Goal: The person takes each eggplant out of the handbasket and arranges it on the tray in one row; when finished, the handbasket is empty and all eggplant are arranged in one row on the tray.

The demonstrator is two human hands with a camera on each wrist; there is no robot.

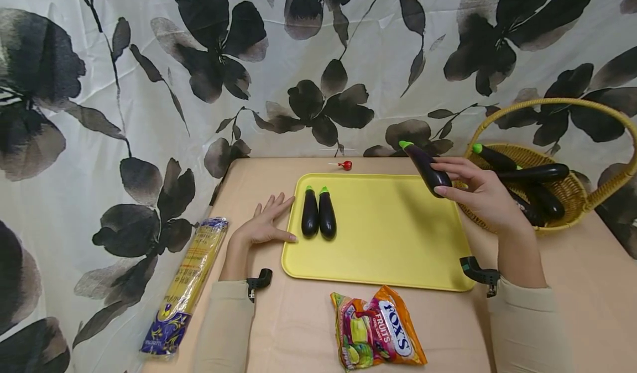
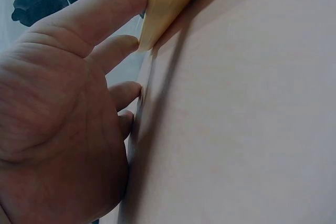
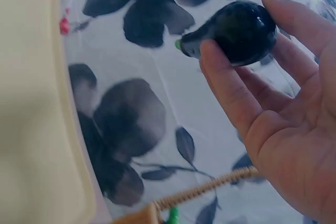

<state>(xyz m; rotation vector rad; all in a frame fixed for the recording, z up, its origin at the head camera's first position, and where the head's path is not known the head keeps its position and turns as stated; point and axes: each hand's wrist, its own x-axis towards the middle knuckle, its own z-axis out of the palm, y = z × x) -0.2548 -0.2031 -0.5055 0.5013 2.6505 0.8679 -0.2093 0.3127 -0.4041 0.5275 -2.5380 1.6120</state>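
Between the thumb and fingers of my right hand (image 1: 480, 196) is a dark eggplant (image 1: 424, 166) with a green tip, held above the far right corner of the yellow tray (image 1: 388, 257). In the right wrist view the same eggplant (image 3: 236, 32) sits pinched at its thick end. My left hand (image 1: 264, 221) touches the tray's left edge with spread, straight fingers. The left wrist view shows those fingers against the tray's rim (image 2: 163, 9). Two eggplants (image 1: 309, 213) lie side by side on the tray's left part. Several more eggplants (image 1: 539, 173) fill a wicker basket (image 1: 577, 210) at the right.
A colorful candy bag (image 1: 375, 329) lies in front of the tray. Along the table's left edge is a long pack of spaghetti (image 1: 186, 287). A small red lollipop (image 1: 346, 165) rests behind the tray. The basket's tall handle (image 1: 552, 102) arches upward, and a floral curtain (image 1: 308, 58) hangs behind.
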